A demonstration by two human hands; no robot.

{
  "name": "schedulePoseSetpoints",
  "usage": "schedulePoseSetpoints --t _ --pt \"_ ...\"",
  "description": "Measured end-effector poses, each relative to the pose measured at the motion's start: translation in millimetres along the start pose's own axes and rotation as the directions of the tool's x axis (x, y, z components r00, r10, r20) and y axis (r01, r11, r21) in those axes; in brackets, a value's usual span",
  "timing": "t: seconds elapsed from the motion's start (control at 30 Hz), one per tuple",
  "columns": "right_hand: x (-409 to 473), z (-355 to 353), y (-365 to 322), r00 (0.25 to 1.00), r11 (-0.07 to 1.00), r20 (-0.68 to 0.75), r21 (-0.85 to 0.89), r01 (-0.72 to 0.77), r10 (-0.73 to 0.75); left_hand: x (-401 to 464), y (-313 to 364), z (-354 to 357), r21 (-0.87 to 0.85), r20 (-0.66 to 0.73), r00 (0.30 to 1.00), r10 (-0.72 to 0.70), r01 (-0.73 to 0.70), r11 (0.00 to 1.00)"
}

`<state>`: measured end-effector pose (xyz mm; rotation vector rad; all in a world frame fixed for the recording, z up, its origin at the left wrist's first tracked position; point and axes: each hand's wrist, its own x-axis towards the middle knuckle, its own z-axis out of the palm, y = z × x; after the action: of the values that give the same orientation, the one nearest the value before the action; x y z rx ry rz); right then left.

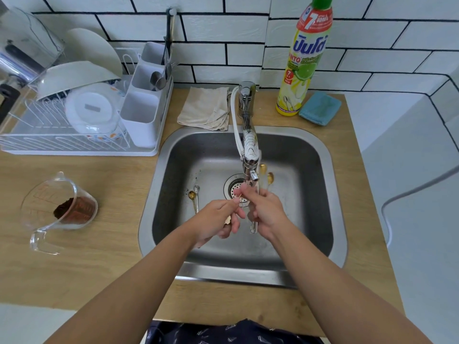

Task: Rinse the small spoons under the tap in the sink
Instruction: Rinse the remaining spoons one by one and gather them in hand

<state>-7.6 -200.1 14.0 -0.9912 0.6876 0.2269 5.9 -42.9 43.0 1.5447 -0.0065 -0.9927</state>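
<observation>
Both hands sat over the sink (320, 155) under the tap (249, 155): left hand (218, 219) pinched one spoon (228, 219), right hand (267, 212) gripped gold spoons (266, 173).

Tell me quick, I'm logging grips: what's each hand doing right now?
Left hand: closed, pinching a small spoon.
Right hand: closed, gripping gold spoons beside the tap.

Dish-soap bottle (303, 60) beside blue sponge (320, 108); folded cloth (205, 108) behind basin.

Matt steel sink (320, 155), wood counter (104, 244), glossy gold-tone spoons (266, 173).
</observation>
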Motion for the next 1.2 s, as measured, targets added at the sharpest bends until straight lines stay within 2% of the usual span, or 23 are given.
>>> schedulePoseSetpoints --t 0.07,0.1,0.2,0.27,0.4,0.53,0.63,0.7,0.9,0.97,1.13,1.2 --pt "6 -4 -6 0.998 0.995 -0.063 0.102 0.020 -0.014 0 0 1 -0.051 0.025 1.000 -0.002 0.003 0.999" --pt "7 -5 -7 0.999 0.995 -0.050 0.098 0.017 -0.013 0 0 1 -0.064 0.028 1.000 0.000 0.002 0.998" --pt "-2 -2 3 0.993 0.998 0.105 -0.056 -0.043 0.049 0 2 -2 -0.093 0.022 1.000 0.011 -0.009 0.996" --pt "-4 -2 3 0.992 0.996 0.115 -0.073 -0.050 0.059 -1 2 -3 -0.097 0.032 0.999 0.011 -0.008 0.995" --pt "6 -6 -11 1.000 0.997 0.027 0.082 0.010 -0.012 0 2 -1 -0.094 0.040 0.999 0.004 -0.001 0.996" --pt "-2 -1 -9 0.992 0.998 0.126 -0.063 0.012 -0.004 2 -1 -4 -0.100 0.022 1.000 0.002 0.001 0.995" --pt "5 -4 -17 0.997 0.999 -0.066 0.003 0.035 -0.035 5 -3 -3 -0.020 -0.086 0.996 0.019 -0.020 1.000" --pt "9 -6 -18 0.990 0.999 -0.136 0.012 0.046 -0.044 7 -4 1 0.007 -0.148 0.989 0.026 -0.025 1.000" --pt "-4 1 11 1.000 0.997 0.014 -0.069 -0.021 0.022 8 1 13 -0.253 -0.141 0.982 -0.125 0.087 0.963" --pt "-5 -1 7 1.000 0.998 0.015 -0.060 -0.010 0.011 7 0 12 -0.301 -0.103 0.985 -0.141 0.104 0.948" --pt "6 -4 -8 0.997 0.995 -0.075 0.089 0.038 -0.031 4 -2 9 -0.401 -0.027 0.988 -0.155 0.131 0.907" --pt "2 0 -2 1.000 0.999 0.000 0.032 0.009 -0.009 4 0 8 -0.422 -0.027 0.989 -0.148 0.123 0.898"
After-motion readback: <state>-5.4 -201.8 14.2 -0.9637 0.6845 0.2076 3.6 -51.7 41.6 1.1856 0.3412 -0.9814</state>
